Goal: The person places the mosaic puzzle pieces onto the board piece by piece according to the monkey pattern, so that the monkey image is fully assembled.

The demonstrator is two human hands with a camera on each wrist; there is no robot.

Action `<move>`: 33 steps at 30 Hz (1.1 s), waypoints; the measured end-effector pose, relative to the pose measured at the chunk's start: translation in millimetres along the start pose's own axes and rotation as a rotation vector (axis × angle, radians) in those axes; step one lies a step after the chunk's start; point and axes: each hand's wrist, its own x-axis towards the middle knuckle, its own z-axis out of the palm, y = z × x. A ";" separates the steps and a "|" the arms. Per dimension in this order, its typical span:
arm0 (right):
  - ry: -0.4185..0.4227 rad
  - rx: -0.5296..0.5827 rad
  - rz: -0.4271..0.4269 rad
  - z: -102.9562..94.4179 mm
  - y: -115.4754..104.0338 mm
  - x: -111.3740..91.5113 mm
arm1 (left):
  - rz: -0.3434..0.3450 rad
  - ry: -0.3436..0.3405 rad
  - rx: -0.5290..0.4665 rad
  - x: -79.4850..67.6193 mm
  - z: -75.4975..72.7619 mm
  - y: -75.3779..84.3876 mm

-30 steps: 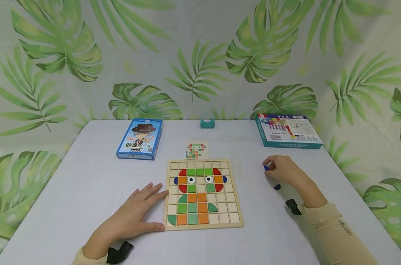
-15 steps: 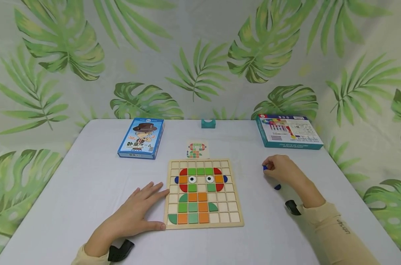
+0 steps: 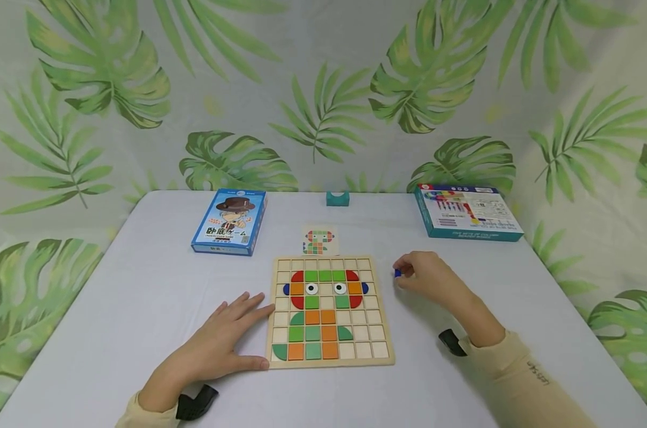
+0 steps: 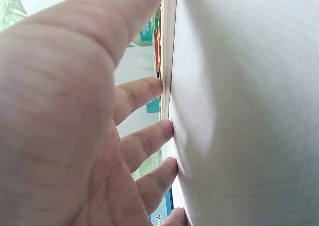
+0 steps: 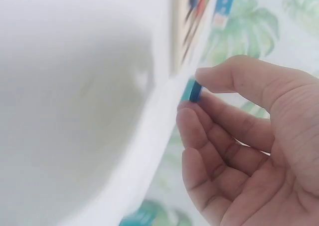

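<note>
In the head view a wooden grid board point(image 3: 384, 355) lies flat on the table, bearing colored tiles that form a figure with two eye tiles. My left hand point(image 3: 218, 342) rests at its left side, fingers spread, thumb and index fingertip touching the frame; the left wrist view shows the fingers point(image 4: 144, 141) extended along it. Right of the board, my right hand point(image 3: 427, 276) pinches a small blue tile point(image 3: 397, 273) between thumb and fingers. In the right wrist view the tile point(image 5: 195, 92) stands on edge in that pinch, and the other fingers are curled.
A picture card point(image 3: 320, 240) of the same figure lies just behind the board. A blue game box point(image 3: 229, 223) stands back left, a teal-edged box point(image 3: 470, 213) back right. A small teal notched block point(image 3: 337, 199) sits at the table's far edge.
My right hand has moved left toward the board with the blue tile. A second dark blue tile, earlier visible under the wrist, is no longer in sight. The left hand stays put.
</note>
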 end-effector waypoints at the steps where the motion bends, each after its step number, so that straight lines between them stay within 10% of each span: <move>1: -0.006 0.006 -0.010 1.9 -5.7 0.5 | 0.002 0.001 0.001 0.0 0.0 -0.2; 33: -0.229 0.024 -0.408 83.0 -167.5 2.3 | 0.012 -0.004 -0.011 -1.3 -5.6 4.2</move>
